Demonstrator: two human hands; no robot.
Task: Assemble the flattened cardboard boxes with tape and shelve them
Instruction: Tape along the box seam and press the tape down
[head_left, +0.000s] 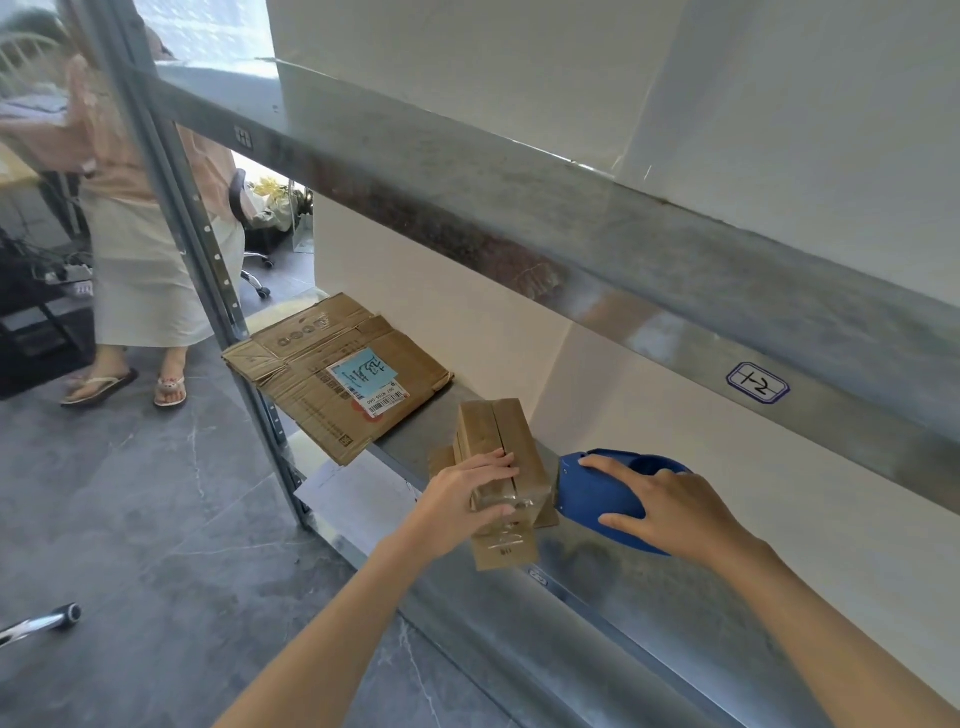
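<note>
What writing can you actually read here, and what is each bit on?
"1-2", handwritten, seen sideways: sticker on the upper shelf beam.
Blue label on the flattened cardboard: handwriting, not legible.
Barcode label beside it: print too small.
Small box: marking blurred.

Left hand (467, 488) bare; forearm bare all way to frame edge at 7 o'clock. Right hand (670, 512) bare; forearm bare to frame edge at 4 o'clock. Wrists slim, uncovered.

Blue tape dispenser (602, 499), brown box (506, 447)
</note>
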